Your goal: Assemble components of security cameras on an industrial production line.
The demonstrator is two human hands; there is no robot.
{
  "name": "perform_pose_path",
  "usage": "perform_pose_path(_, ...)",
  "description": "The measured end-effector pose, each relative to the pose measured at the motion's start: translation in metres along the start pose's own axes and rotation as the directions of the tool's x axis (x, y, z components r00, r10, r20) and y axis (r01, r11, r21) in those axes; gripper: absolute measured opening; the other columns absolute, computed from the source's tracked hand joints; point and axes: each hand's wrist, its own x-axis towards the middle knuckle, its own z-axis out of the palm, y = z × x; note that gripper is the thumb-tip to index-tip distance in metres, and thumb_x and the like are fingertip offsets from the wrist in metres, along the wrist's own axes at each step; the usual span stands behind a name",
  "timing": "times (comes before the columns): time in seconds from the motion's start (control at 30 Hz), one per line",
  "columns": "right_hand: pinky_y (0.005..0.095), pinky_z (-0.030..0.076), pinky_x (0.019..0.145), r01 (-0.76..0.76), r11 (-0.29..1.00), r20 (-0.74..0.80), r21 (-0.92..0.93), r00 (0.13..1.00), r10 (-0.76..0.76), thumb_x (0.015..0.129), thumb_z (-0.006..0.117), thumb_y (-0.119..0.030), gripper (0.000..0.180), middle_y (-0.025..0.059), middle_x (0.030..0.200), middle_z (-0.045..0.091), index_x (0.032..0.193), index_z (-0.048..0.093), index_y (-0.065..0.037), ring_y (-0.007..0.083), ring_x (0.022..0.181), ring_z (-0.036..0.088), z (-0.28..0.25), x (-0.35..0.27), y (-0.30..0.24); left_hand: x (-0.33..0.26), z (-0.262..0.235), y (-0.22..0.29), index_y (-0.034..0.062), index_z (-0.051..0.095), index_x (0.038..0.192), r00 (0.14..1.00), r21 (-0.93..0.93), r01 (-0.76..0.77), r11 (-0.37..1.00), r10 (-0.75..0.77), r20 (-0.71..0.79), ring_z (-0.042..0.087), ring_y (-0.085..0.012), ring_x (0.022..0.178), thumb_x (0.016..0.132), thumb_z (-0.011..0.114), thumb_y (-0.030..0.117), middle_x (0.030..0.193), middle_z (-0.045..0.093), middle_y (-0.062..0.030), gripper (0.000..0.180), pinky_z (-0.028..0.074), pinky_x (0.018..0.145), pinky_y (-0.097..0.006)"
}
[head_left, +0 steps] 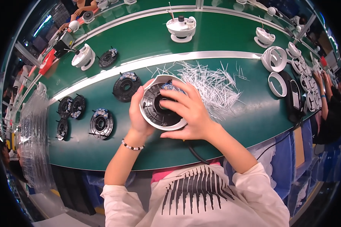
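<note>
Holding the white housing: left hand outside, fingers largely hidden; right hand, fingers spread, over its black disc.

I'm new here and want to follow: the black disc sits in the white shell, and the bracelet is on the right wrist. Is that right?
The wrist is wrong: the head view shows the bracelet on the left wrist. The black disc does sit in the white shell.

Green tabletop: passable between white strips and rings, at right.
Black discs: obstruct the left.
White housing: bars the centre.
</note>
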Motion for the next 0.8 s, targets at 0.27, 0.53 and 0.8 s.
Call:
perform_pose_path(0.27,0.0486,0.032,0.094,0.145,0.978,-0.031,-0.152,0.988,-0.151,0.062,0.063,-0.008,0.008,0.0009,0.093,0.059,0.070,0.059,-0.009,0.0231,0.101,0.051,-0.013,-0.040,0.011,-0.007,-0.015,0.007,-0.0035,0.038,0.120,0.985,0.500,-0.119,0.858,0.041,0.165,0.050,-0.0169,0.103,0.092,0.034,0.030,0.113,0.050,-0.0126,0.044,0.040,0.088,-0.029)
perform_pose_path(0.53,0.0439,0.032,0.094,0.161,0.969,-0.072,-0.190,0.982,-0.177,0.061,0.061,-0.003,0.017,0.0018,0.096,0.061,0.077,0.060,-0.009,0.0237,0.103,0.051,-0.025,-0.031,0.008,0.000,-0.003,-0.002,-0.0004,0.030,0.124,0.985,0.355,-0.133,0.926,0.082,0.154,0.054,-0.0199,0.098,0.091,0.034,0.029,0.111,0.051,-0.0161,0.044,0.045,0.083,-0.031)
perform_pose_path(0.8,0.0490,0.029,0.094,0.073,0.975,0.016,-0.208,0.997,-0.072,0.057,0.070,-0.022,0.060,0.0118,0.121,0.048,0.111,0.049,-0.005,0.0333,0.112,0.041,-0.037,-0.032,0.022,0.078,0.001,0.003,-0.0023,0.041,0.118,0.996,0.450,-0.088,0.889,0.068,0.060,0.050,-0.0168,0.101,0.092,0.033,0.027,0.112,0.051,-0.0123,0.040,0.040,0.089,-0.031)
